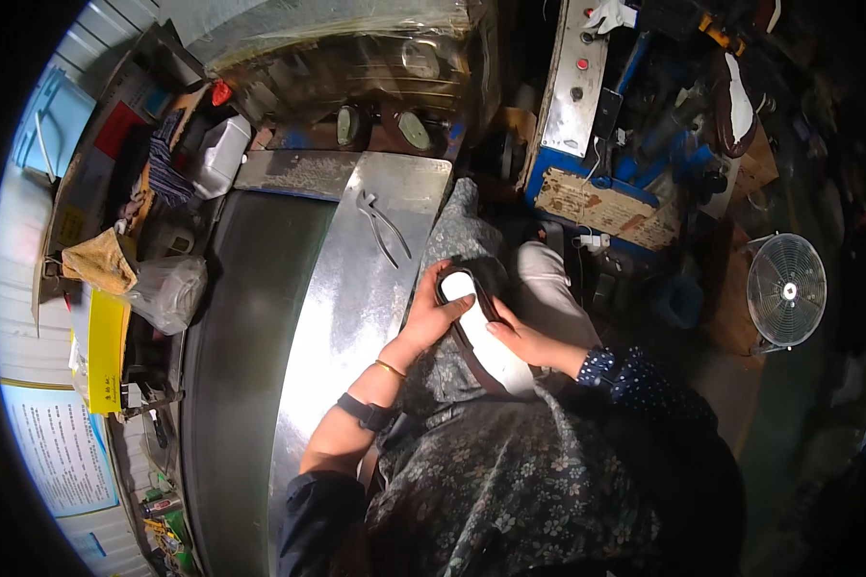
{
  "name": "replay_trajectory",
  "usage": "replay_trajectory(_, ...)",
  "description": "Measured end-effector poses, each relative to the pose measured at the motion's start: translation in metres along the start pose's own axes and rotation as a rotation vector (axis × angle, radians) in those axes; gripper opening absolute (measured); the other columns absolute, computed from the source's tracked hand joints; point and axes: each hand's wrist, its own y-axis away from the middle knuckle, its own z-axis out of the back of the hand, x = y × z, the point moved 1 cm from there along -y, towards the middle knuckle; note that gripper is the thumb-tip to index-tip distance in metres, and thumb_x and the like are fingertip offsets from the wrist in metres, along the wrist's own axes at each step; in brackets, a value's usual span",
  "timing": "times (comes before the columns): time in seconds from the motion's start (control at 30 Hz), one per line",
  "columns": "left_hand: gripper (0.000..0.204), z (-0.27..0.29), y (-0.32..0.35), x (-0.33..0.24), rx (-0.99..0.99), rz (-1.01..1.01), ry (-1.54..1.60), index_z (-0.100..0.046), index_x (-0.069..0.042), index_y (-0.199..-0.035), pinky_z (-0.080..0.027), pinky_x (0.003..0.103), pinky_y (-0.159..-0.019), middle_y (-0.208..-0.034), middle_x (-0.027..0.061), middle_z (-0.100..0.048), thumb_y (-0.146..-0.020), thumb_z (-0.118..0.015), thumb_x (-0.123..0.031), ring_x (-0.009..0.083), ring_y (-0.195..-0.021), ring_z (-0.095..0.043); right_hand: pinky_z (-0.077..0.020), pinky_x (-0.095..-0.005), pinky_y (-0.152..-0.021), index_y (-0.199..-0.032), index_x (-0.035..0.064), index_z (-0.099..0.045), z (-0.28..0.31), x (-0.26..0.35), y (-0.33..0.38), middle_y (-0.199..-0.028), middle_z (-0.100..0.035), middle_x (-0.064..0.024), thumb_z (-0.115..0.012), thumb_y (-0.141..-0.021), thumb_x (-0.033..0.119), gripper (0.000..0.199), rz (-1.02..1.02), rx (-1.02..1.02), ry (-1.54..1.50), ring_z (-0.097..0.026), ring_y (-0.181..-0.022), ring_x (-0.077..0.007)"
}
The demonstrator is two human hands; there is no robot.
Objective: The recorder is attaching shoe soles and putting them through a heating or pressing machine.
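Left fingers: gripping the shoe's far end, thumb pressed on its white face.
Right fingers: gripping its right flank about mid-length, thumb on the white; the fingers underneath are hidden.
Shoe: dark brown, between both sets of fingers, above the lap, white face up.
Long axis: slanting from the left fingers down past the right ones, toward the body; one rounded end points away and slightly left. Toe or heel, I cannot tell.
Nearest edge: the right side of the metal worktop, just left of the left fingers.
Open room: air between the left fingers and the pliers; below the grip, the flowered apron sits close.
Pliers: on the worktop, beyond and left of the left fingers, handles angled toward them.
Farther left: dark belt, past the worktop.
Well right of the right fingers: round fan.
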Motion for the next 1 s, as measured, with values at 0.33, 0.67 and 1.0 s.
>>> replay_trajectory(0.33,0.043,0.017,0.026,-0.027,-0.355,0.132,-1.409,-0.065,-0.003,-0.086,-0.056,0.041,-0.063,-0.067,0.0166,-0.068,-0.103,-0.042,-0.035,0.0311,-0.065,-0.07,-0.0438,-0.0453,-0.101,-0.154,0.0029,-0.006,-0.05,0.07,-0.025,-0.14,-0.045,-0.0333,-0.04,-0.102,0.045,0.075,-0.165,-0.079,0.275,-0.052,-0.121,-0.0482)
replay_trajectory(0.67,0.047,0.002,0.082,0.004,-0.436,0.05,-0.592,-0.054,0.001,-0.12,-0.048,0.051,-0.085,-0.103,0.0296,-0.064,-0.103,-0.038,-0.039,0.0471,-0.1,-0.06,-0.0295,-0.0406,-0.114,-0.153,-0.0024,-0.005,-0.052,0.039,-0.012,-0.152,-0.028,-0.0325,-0.039,-0.103,0.045,0.077,-0.053,-0.072,-0.04,-0.03,-0.142,-0.0406)
replay_trajectory(1.0,0.077,0.046,-0.061,-0.021,-0.256,0.156,-1.065,-0.073,0.001,-0.091,-0.055,0.044,-0.078,-0.084,0.022,-0.072,-0.103,-0.019,-0.053,0.0366,-0.083,-0.071,-0.0525,-0.0412,-0.058,-0.098,-0.0024,-0.067,0.002,0.023,-0.175,-0.09,-0.069,-0.0234,-0.036,-0.102,0.049,0.06,-0.036,-0.189,0.387,-0.07,-0.076,-0.031)
